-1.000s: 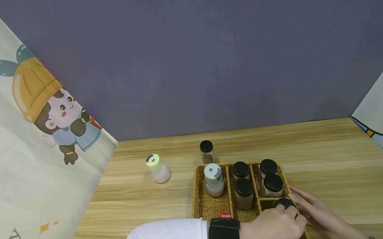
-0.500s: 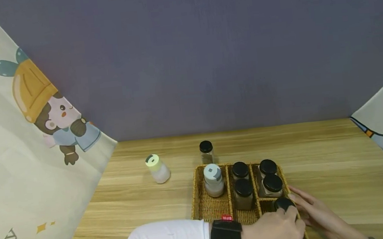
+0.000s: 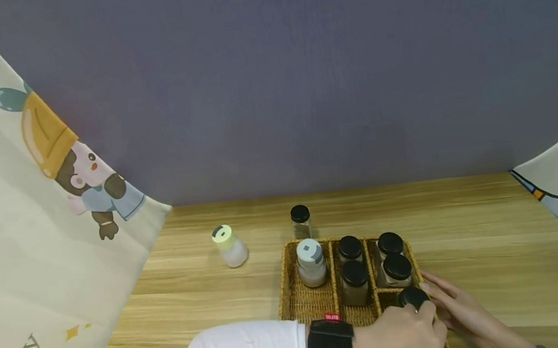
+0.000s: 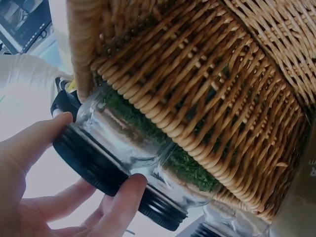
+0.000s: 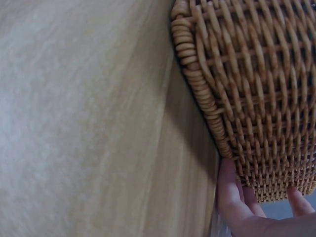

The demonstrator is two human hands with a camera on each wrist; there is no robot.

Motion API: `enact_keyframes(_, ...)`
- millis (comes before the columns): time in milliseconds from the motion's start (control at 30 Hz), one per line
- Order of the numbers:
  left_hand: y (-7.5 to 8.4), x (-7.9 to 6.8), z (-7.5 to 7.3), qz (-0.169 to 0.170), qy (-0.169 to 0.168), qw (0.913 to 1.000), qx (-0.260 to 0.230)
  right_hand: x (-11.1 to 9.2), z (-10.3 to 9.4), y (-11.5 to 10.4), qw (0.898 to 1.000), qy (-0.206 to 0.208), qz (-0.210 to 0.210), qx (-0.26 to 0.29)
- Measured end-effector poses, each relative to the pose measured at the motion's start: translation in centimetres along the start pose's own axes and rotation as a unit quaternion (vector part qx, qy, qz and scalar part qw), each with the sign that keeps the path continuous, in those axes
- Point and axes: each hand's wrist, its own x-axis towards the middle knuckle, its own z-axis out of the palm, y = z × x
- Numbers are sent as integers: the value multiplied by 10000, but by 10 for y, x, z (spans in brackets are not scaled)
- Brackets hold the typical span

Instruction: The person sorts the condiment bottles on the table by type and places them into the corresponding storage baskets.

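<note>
My left hand [image 3: 400,333] reaches across the wicker basket [image 3: 282,297] into its right front compartment. There it pinches the black lid of a glass jar [image 4: 89,158], thumb on one side and a finger on the other. Green dried herbs show inside the glass. Against it stands a second black-lidded herb jar [image 4: 165,210], hidden in the head view by my left hand. My right hand [image 3: 466,313] rests along the basket's right outer wall. In the right wrist view its fingers [image 5: 229,190] touch the wicker near the tabletop.
Inside the basket stand a pale-capped bottle [image 3: 312,263], two black-lidded jars [image 3: 355,284] in the middle and two more [image 3: 397,274] behind my hands. Another black-lidded jar [image 3: 301,228] stands behind the basket. Farther left is a yellow-capped bottle [image 3: 230,247].
My left hand shifts very slightly, uncovering more of the black lid. My right hand, the basket and the other jars stay put. The printed curtains at both sides sway.
</note>
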Motion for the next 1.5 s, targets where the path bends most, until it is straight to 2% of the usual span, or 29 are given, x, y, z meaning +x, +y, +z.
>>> enact_keyframes(67,0,-1,-1,40,-51,10000,45,0,0,0,10000,-28,-9,4)
enact_keyframes(200,-3,-2,-4,126,-364,9989,-277,0,-1,0,9999,-90,-5,43)
enact_keyframes(267,-5,-3,-5,160,-417,9982,-397,0,-1,0,9999,-114,10,84)
enact_keyframes(500,-10,-9,-9,271,-303,9978,-524,0,0,-1,9998,-36,101,174)
enact_keyframes(667,-14,-11,-13,342,-453,9961,-671,1,2,-1,9995,112,176,231)
enact_keyframes(933,-27,-19,-24,510,-73,9986,-139,1,3,-1,9995,244,164,111)
enact_keyframes(1067,-44,-19,-35,255,-337,9989,-185,6,0,-3,9995,247,160,96)
enact_keyframes(1167,-61,-19,-41,-34,-334,9993,-157,12,-5,-7,9996,237,126,63)
enact_keyframes(1300,-86,-23,-45,-360,88,9993,-43,19,-10,-13,9997,202,115,5)
enact_keyframes(1500,-117,-32,-49,-1055,337,9936,-216,24,-15,-17,9998,131,130,-25)
